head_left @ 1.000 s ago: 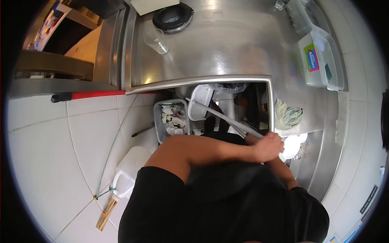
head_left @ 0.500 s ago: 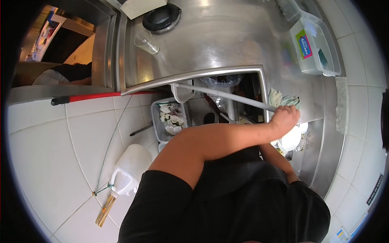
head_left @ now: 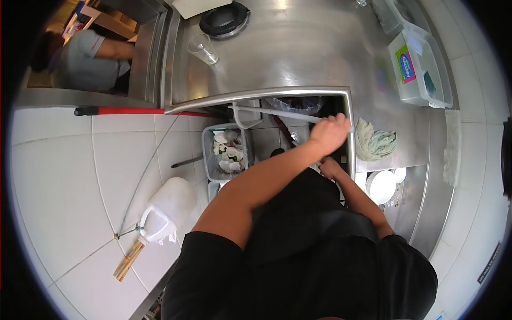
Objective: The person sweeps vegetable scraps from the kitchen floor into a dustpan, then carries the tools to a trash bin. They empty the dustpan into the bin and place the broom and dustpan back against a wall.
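My left hand (head_left: 329,133) is closed around a pale pole (head_left: 282,113), whose far end meets a white frame-like piece (head_left: 240,118) beside the plastic-lined bin (head_left: 225,154). Just below it, close to my body, my right hand (head_left: 330,168) has its fingers curled; what they hold is too small to make out. Both hands are at the opening in the steel counter, inside its raised rim (head_left: 349,106). To their right, a crumpled greenish cloth (head_left: 376,141) lies on the counter.
White plates (head_left: 381,186) sit in the sink at right. The steel counter (head_left: 288,53) bears a clear cup (head_left: 204,52), a black round object (head_left: 224,20) and plastic tubs (head_left: 418,69). A red pole (head_left: 130,111) and white jug (head_left: 168,210) are at left. Another person (head_left: 90,61) shows through the opening.
My left hand has moved left, and the pole's near part now lies lower beneath it. My right hand has come into view below it. The other person shows more fully.
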Demonstrator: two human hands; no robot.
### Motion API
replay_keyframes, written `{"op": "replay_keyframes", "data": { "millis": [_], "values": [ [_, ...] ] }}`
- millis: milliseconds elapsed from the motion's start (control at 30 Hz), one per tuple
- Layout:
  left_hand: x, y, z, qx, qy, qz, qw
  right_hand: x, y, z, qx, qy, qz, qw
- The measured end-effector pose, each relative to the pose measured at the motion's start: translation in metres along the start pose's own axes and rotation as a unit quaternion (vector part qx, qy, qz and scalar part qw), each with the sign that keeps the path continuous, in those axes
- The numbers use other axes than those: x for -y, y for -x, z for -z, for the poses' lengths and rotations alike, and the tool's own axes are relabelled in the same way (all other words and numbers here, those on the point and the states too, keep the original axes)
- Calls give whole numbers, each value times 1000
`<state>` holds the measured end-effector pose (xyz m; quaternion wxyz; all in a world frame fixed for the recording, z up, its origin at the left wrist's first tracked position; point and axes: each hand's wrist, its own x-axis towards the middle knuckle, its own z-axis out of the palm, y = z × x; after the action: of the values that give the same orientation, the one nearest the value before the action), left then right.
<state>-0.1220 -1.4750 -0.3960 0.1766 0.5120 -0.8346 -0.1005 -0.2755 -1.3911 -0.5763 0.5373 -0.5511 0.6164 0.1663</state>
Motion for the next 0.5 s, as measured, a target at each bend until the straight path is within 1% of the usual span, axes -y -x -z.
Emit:
{"op": "replay_keyframes", "data": {
  "millis": [67, 100, 133, 167, 200, 267, 300, 333, 400, 433, 467, 500],
  "values": [
    [34, 13, -2, 0, 36, 37, 999, 5, -2, 2, 3, -16, -12, 1000],
    [54, 23, -4, 20, 52, 63, 996, 3, -5, 0, 3, -13, -9, 1000],
    [75, 33, -7, 40, 69, 89, 993, -2, -12, -4, -26, -22, 25, 999],
    [95, 44, -10, 44, 53, 112, 991, -5, -16, -7, -55, -31, 59, 996],
    [116, 57, -14, 48, 38, 138, 989, 1, -12, -6, -53, -27, 61, 996],
    [163, 86, -32, 38, 90, 197, 975, 22, -3, 2, -24, -94, 9, 995],
    [181, 98, -33, 51, 95, 234, 966, 29, -3, 5, 6, -99, 6, 995],
    [199, 110, -33, 62, 100, 269, 956, 31, -9, 3, -13, -101, 14, 995],
    [241, 134, -50, -32, 124, 291, 948, 51, -7, 5, 5, -151, -8, 988],
    [262, 148, -62, -36, 126, 293, 947, 63, -7, 8, 30, -157, -29, 987],
    [283, 161, -75, -47, 116, 308, 943, 71, -12, 6, 29, -152, -29, 988],
    [301, 168, -81, -58, 107, 323, 939, 79, -17, 4, 30, -187, -40, 981]
  ]
}}
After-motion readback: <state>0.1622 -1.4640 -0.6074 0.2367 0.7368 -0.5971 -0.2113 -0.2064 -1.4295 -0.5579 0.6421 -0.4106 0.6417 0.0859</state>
